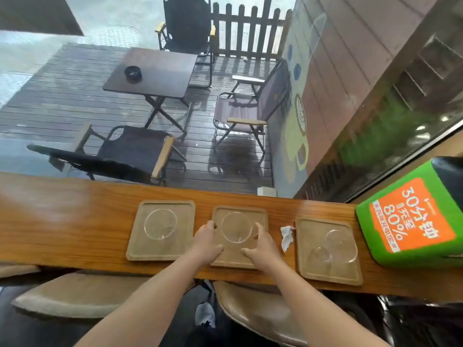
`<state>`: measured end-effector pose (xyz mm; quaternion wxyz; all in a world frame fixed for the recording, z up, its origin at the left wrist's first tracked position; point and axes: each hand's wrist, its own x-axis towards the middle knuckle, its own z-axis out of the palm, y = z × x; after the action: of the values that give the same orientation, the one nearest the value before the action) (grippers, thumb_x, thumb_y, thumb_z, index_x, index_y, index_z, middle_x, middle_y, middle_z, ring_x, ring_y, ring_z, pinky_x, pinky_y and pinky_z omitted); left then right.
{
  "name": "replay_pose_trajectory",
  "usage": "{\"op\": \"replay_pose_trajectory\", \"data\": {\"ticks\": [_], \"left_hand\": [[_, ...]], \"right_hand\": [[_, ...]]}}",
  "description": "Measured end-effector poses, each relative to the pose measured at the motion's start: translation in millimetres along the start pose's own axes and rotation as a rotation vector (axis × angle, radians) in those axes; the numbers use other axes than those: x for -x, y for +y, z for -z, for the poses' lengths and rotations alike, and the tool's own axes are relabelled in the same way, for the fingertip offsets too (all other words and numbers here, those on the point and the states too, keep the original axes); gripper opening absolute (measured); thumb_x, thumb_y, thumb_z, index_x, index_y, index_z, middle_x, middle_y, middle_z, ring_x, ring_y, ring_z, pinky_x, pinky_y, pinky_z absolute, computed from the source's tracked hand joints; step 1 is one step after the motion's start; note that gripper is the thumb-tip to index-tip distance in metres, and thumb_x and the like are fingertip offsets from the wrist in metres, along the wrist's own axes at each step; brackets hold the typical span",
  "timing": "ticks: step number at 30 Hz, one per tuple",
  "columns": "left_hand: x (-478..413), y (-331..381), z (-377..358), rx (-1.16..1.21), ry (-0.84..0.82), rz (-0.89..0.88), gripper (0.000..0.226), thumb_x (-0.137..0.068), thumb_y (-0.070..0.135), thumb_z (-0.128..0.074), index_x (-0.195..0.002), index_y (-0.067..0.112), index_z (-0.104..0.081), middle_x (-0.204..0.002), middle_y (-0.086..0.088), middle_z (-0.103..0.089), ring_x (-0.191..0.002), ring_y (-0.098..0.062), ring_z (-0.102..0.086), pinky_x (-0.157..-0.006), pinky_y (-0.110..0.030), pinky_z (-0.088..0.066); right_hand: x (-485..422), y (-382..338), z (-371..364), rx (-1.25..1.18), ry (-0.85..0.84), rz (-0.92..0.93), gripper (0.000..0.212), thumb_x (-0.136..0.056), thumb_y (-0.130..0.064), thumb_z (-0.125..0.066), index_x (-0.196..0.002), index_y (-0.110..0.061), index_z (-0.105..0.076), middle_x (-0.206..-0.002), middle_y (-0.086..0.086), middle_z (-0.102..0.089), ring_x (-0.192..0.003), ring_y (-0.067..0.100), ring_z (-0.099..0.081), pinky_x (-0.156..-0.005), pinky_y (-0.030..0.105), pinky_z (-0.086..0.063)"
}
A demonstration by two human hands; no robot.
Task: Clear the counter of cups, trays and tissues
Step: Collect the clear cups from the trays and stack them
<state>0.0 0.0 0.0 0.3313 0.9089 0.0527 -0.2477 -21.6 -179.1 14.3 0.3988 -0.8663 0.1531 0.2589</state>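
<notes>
Three tan wooden trays lie in a row on the wooden counter (75, 216). The left tray (160, 249) carries a clear glass cup (160, 224). The middle tray (239, 211) carries a clear cup (236, 227). My left hand (206, 240) and my right hand (263, 246) sit on either side of that cup, fingers curled toward it; whether they touch it is unclear. The right tray (310, 266) holds two clear cups (342, 245). A crumpled white tissue (286, 237) lies on the counter between the middle and right trays.
A green box with an orange label (411, 216) stands on the counter's right end. Two brown stools (75, 294) sit below the counter's near edge. Beyond the window are a wet deck, a dark table (155, 71) and folding chairs.
</notes>
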Motion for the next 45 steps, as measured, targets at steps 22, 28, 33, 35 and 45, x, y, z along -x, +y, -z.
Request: {"op": "replay_pose_trajectory", "data": {"ticks": [22, 28, 33, 35, 45], "left_hand": [[-2.2, -4.8, 119.5, 0.377, 0.130, -0.180, 0.080, -0.070, 0.026, -0.086, -0.137, 0.017, -0.045, -0.128, 0.002, -0.056, -0.113, -0.018, -0.059, -0.084, -0.025, -0.055], [13.9, -46.7, 178.4, 0.390, 0.172, -0.204, 0.075, -0.063, 0.049, -0.086, -0.126, 0.025, -0.052, -0.121, 0.006, -0.063, -0.109, -0.016, -0.063, -0.089, -0.036, -0.057], [25.6, -74.3, 191.9, 0.371, 0.203, -0.200, 0.082, -0.059, 0.060, -0.083, -0.127, 0.029, -0.049, -0.117, 0.011, -0.061, -0.103, -0.010, -0.063, -0.076, -0.020, -0.054], [28.8, -82.7, 189.4, 0.358, 0.215, -0.199, 0.086, -0.061, 0.058, -0.083, -0.132, 0.032, -0.044, -0.118, 0.013, -0.059, -0.102, -0.008, -0.062, -0.071, -0.015, -0.052], [28.2, -115.1, 156.7, 0.239, 0.197, -0.194, 0.085, -0.064, 0.050, -0.085, -0.134, 0.033, -0.040, -0.127, 0.006, -0.057, -0.103, -0.004, -0.059, -0.068, -0.007, -0.046]], "right_hand": [[-16.8, -120.6, 1.4, -0.143, -0.022, 0.323, 0.058, -0.073, -0.038, -0.082, -0.121, -0.026, -0.052, -0.117, -0.006, -0.061, -0.093, 0.010, -0.066, -0.077, 0.037, -0.061], [-9.0, -170.0, -20.9, -0.135, -0.079, 0.423, 0.053, -0.074, -0.045, -0.080, -0.118, -0.027, -0.055, -0.109, -0.010, -0.063, -0.090, 0.012, -0.066, -0.076, 0.036, -0.061], [-4.3, -185.4, -41.9, -0.126, -0.132, 0.458, 0.055, -0.073, -0.045, -0.081, -0.118, -0.027, -0.057, -0.107, -0.011, -0.066, -0.087, 0.009, -0.068, -0.073, 0.033, -0.061], [-3.8, -187.1, -49.6, -0.119, -0.153, 0.453, 0.056, -0.073, -0.043, -0.081, -0.120, -0.026, -0.056, -0.109, -0.010, -0.065, -0.086, 0.010, -0.069, -0.073, 0.033, -0.061], [-6.7, -170.4, -80.2, 0.004, -0.197, 0.389, 0.077, -0.073, -0.030, -0.084, -0.137, -0.024, -0.042, -0.108, -0.017, -0.055, -0.080, 0.003, -0.070, -0.066, 0.019, -0.056]]}}
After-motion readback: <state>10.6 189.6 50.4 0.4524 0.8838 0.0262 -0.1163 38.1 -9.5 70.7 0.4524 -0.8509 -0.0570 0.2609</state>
